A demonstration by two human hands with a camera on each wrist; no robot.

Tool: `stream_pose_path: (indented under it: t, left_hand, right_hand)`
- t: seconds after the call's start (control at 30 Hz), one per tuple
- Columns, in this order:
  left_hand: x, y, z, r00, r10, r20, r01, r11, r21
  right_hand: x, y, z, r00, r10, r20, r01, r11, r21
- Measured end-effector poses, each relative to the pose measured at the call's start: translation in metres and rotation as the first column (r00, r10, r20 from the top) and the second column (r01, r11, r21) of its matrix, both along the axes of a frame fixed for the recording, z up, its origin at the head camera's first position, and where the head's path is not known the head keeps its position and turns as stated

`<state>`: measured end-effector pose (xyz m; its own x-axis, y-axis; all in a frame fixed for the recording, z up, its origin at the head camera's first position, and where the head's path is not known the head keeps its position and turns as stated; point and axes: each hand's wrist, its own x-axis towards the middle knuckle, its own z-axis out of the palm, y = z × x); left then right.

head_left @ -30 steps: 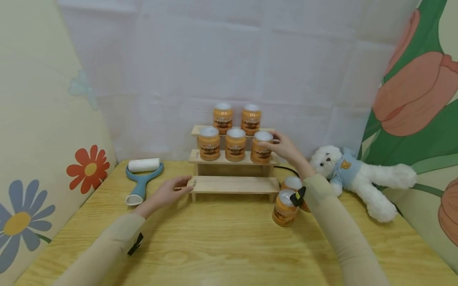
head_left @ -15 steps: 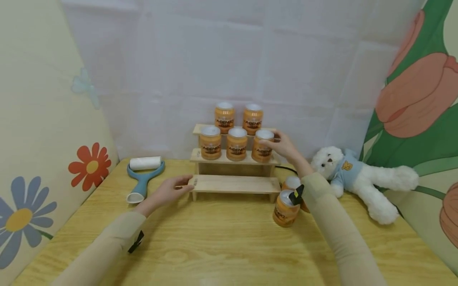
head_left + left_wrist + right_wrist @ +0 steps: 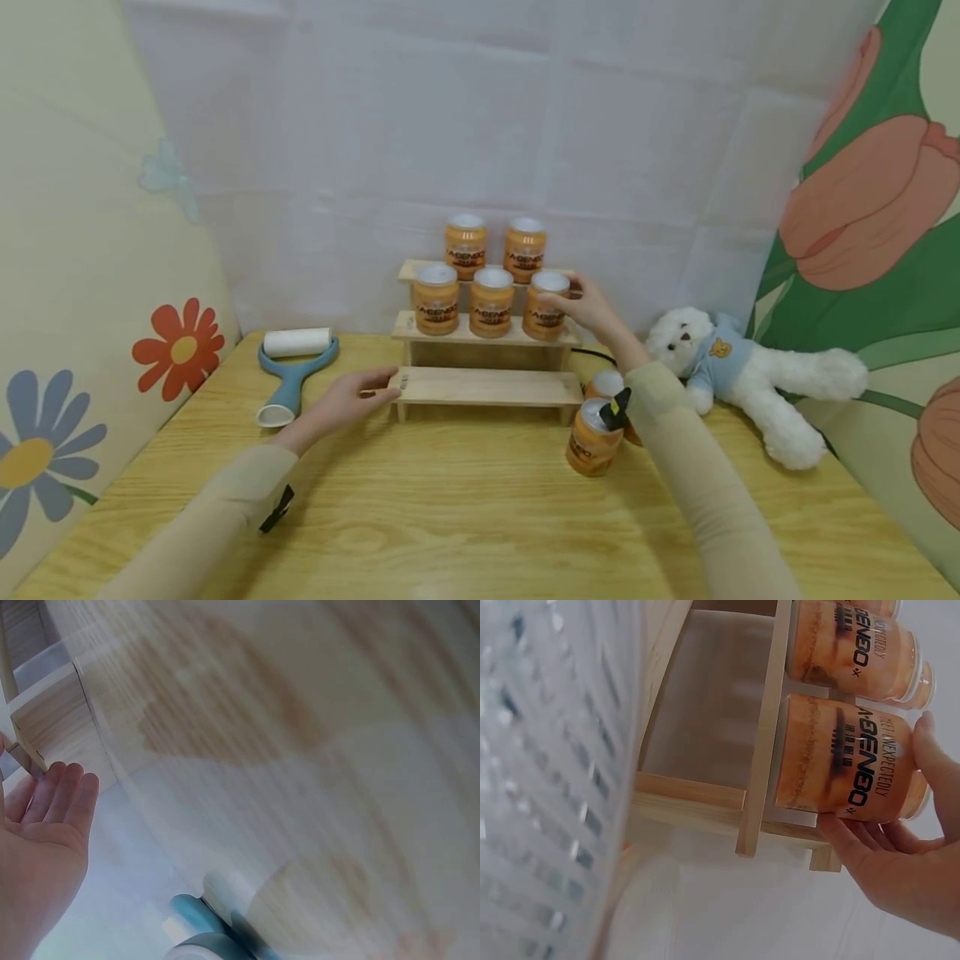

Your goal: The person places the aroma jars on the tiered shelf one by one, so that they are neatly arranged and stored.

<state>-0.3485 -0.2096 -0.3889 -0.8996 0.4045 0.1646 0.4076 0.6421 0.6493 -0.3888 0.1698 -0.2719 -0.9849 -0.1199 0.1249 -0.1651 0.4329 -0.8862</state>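
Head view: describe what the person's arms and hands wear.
The left sleeve and right sleeve are long, plain beige. Near the left cuff is a black tab; the right tab has a yellow mark. The left hand and right hand are gloveless.

A blue-handled lint roller (image 3: 288, 387) lies left of centre; a white plush toy (image 3: 738, 371) sprawls at right; printed pink tulips (image 3: 840, 217), upper right.

Beige sleeves (image 3: 705, 475), black wrist pieces (image 3: 615, 409)
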Motion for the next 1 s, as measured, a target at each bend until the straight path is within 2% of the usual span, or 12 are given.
stream_pose_path:
  t: [0.3,0.47,0.67,0.87,1.0]
  left_hand:
    - [-0.002,-0.002,-0.002,1.0,-0.006,-0.009,0.006,1.0,0.015]
    - [-0.001,0.0,-0.001,1.0,-0.009,-0.014,0.01,1.0,0.027]
    - [0.0,0.0,0.001,1.0,-0.001,0.008,0.001,1.0,0.017]
    - [-0.001,0.0,0.002,1.0,0.006,0.01,-0.006,1.0,0.006]
    - [-0.001,0.0,0.0,1.0,-0.001,0.016,0.001,1.0,0.011]
  right_hand:
    - [0.001,-0.002,0.005,1.0,-0.001,0.001,0.001,0.999,0.039]
    - [0.006,0.006,0.008,1.0,0.005,0.002,-0.005,0.995,0.096]
    - [0.025,0.025,0.008,1.0,0.005,0.019,-0.009,0.981,0.192]
    - [0.047,0.049,0.0,0.996,0.094,0.007,-0.094,0.976,0.197]
    - [0.062,0.06,-0.011,0.993,0.117,-0.009,-0.113,0.971,0.21]
